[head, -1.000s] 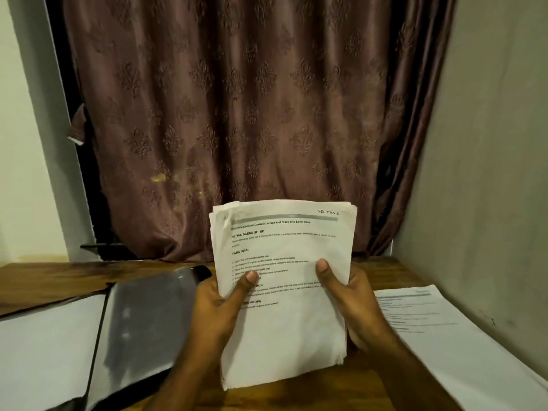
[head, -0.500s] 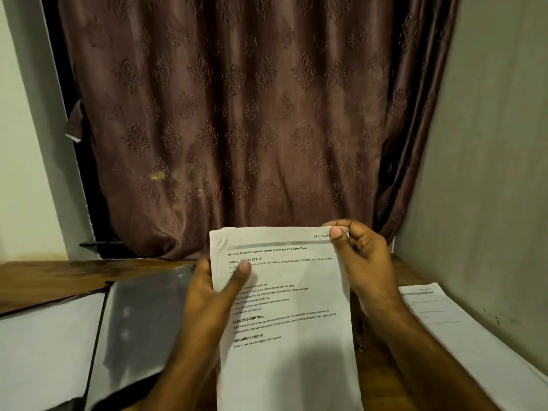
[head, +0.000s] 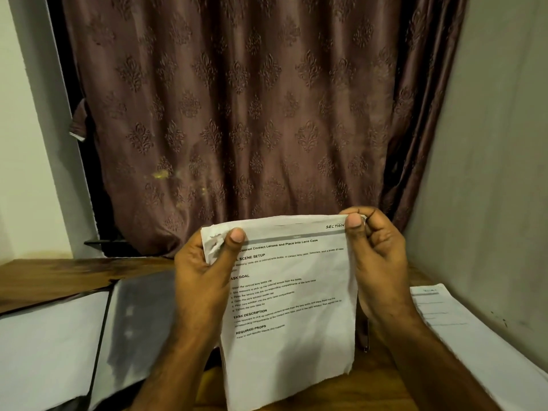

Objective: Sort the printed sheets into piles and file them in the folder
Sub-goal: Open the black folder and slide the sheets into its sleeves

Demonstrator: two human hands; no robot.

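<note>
Paper hangs upright between my two hands, a printed sheet that I pinch at both top corners: my left hand has its thumb pressed on the torn, crumpled left corner with the fingers curled behind, and my right hand nips the right corner between thumb and forefinger, just past the word "SECTION". Neither hand is slack; both are clamped on this paper. Whether one sheet or several hang here I cannot tell from the front.

To do this step well, I judge I should read that section heading first, since it tells me which pile the sheet belongs to, and keep the pull between my fingers gentle, because the left corner is already ripped and could tear further. Lowering it flat, edges squared, would serve better than dropping it.

The sheet itself is white, creased and soft, with bold headings down its left side and fine lines of text under a grey bar. Its lower edge dangles below my wrists, over the wooden desk.

Beyond my left fingers lies the open folder, its clear sleeves glossy. Beyond my right fingers a pile of printed sheets rests on the desk by the wall.
</note>
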